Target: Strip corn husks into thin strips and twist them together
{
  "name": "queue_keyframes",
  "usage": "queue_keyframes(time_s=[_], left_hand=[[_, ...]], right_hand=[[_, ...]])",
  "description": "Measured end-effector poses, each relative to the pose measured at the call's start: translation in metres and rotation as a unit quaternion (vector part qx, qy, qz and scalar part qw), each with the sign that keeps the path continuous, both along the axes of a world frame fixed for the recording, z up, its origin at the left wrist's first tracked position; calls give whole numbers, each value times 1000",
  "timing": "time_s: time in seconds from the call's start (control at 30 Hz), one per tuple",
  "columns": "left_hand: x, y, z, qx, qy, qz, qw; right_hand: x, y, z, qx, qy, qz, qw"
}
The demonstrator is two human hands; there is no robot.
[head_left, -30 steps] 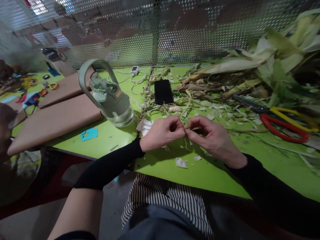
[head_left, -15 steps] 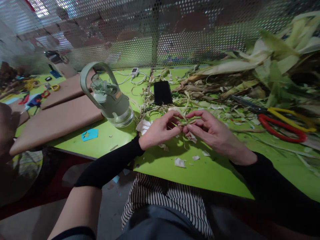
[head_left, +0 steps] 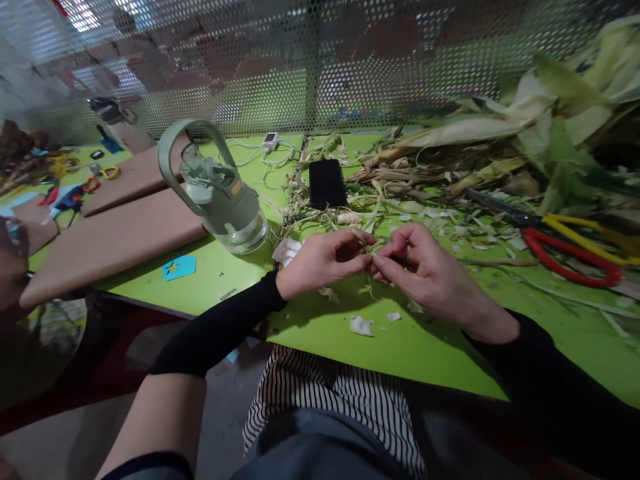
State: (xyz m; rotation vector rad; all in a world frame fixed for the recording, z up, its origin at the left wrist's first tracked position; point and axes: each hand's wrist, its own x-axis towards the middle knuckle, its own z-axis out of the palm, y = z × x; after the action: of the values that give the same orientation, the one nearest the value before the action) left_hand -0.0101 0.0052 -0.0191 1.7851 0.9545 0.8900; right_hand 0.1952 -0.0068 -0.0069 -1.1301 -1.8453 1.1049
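Where left hand (head_left: 325,261) meets right hand (head_left: 426,272) — husk strip (head_left: 369,245) lies crosswise.

- Light over the green table (head_left: 450,347) is even and moderately bright, and it falls from above. Ceiling lamps show as white patches through the perforated screen (head_left: 310,73) at top left.
- Soft shadows lie on the table under the left hand (head_left: 325,261) and right hand (head_left: 425,273).
- The husk strip (head_left: 370,248) pinched between them is thin and poorly resolved.
- The clear base of the bottle (head_left: 220,193) carries small highlights.
- Everything below the table edge is dim.
- Wide-angle distortion bends the table edge and stretches the corn husks (head_left: 565,113) at the right margin, which look smeared.
- The far left edge is dark and blurred.
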Motion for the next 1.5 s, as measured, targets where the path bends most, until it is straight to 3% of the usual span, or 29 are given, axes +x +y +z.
queue_keyframes(time_s=[0.23,0.57,0.8,0.97,1.23,1.5], left_hand=[[-1,-1,5,-37,-8,-25,999],[-2,-5,10,1,0,-19,1000],[-4,1,6,-33,-30,-43,998],[-2,0,5,-45,-56,-51,996],[4,-10,12,35,72,-6,997],[5,-11,10,67,52,2,996]], right_hand=[[-2,-6,7,19,-56,13,998],[4,-10,19,46,-88,46,994],[5,0,18,-26,-80,61,995],[4,8,20,85,-161,23,983],[-2,1,12,162,-178,15,970],[-6,-8,6,80,-84,-4,993]])
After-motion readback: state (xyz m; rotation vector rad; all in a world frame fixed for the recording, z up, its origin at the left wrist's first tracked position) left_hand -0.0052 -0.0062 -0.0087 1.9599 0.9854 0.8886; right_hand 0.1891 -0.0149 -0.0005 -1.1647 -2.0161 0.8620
